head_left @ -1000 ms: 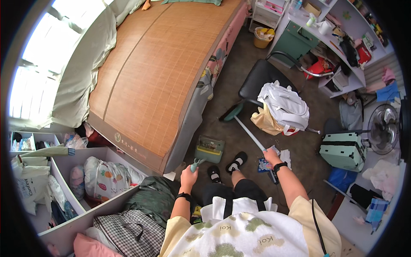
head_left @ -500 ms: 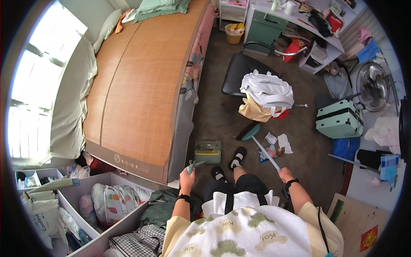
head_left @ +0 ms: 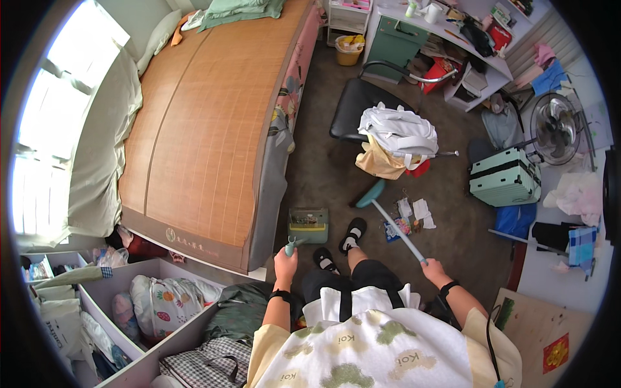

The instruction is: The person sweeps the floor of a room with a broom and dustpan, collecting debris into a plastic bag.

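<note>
My left hand (head_left: pixel 285 264) is closed round the upright handle of a green dustpan (head_left: pixel 308 231), which rests on the floor beside the bed's foot. Its tray holds some litter, too small to make out. In my right hand (head_left: pixel 436 271) is the pale blue pole of a broom (head_left: pixel 398 226). The broom's teal head, with dark bristles, meets the floor in front of my feet, left of some scraps. These scraps include crumpled white paper (head_left: pixel 423 213), a colourful wrapper (head_left: pixel 397 229) and small crumbs. A gap of floor separates the broom head from the dustpan.
A black chair (head_left: pixel 356 107) bearing a white backpack (head_left: pixel 398 132) stands just beyond the broom. The bed (head_left: pixel 200 142) runs along the left. To the right are a mint suitcase (head_left: pixel 506 178) and a fan (head_left: pixel 556 129). Open storage boxes (head_left: pixel 107 291) lie at lower left.
The whole view has shifted slightly left and up. My right hand has drawn back a little toward me with the broom pole. Dustpan and scraps look unmoved on the floor.
</note>
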Demonstrator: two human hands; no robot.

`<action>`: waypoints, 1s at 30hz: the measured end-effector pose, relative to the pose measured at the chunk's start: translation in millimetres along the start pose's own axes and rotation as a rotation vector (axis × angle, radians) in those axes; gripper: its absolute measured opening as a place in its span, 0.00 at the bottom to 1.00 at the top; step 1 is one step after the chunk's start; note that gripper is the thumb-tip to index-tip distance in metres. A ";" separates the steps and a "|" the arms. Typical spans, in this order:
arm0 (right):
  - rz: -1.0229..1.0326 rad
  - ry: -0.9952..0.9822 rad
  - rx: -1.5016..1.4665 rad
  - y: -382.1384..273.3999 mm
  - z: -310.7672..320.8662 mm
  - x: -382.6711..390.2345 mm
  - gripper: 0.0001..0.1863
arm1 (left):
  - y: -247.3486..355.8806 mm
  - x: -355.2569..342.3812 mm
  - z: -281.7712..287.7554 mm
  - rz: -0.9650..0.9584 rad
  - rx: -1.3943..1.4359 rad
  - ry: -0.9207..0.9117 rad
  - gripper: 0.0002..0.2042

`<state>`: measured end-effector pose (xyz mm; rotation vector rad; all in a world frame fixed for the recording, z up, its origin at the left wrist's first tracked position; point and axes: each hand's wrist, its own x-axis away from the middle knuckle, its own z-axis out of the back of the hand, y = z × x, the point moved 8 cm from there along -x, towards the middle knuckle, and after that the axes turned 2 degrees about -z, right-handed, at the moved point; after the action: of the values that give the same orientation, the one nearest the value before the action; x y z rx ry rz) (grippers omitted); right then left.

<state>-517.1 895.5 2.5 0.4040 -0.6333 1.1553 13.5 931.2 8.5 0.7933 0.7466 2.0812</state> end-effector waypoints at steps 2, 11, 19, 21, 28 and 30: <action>0.142 -0.029 -0.087 -31.0 1.6 -9.0 0.14 | -0.1 -0.4 -0.1 0.035 -0.027 0.006 0.12; 0.481 -0.101 -0.067 -234.7 -18.5 -83.4 0.14 | -2.6 7.8 1.3 0.151 -0.156 0.006 0.14; 0.446 -0.143 0.046 -300.4 -11.9 -105.5 0.14 | 1.8 16.9 -11.8 0.165 -0.149 0.001 0.14; 0.415 -0.141 0.045 -279.3 -20.3 -118.5 0.14 | 3.3 14.3 -9.6 0.164 -0.144 -0.001 0.13; 0.208 -0.198 -0.126 -147.0 -26.6 -121.7 0.17 | -7.3 2.6 2.0 0.033 -0.049 0.010 0.12; 0.181 -0.140 -0.177 -102.2 -26.9 -111.6 0.17 | -11.9 -2.9 0.1 -0.020 -0.026 -0.005 0.11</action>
<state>-444.3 794.9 -88.1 0.2819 -0.9016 1.2380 20.3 935.2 -0.8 0.7735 0.7211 2.0665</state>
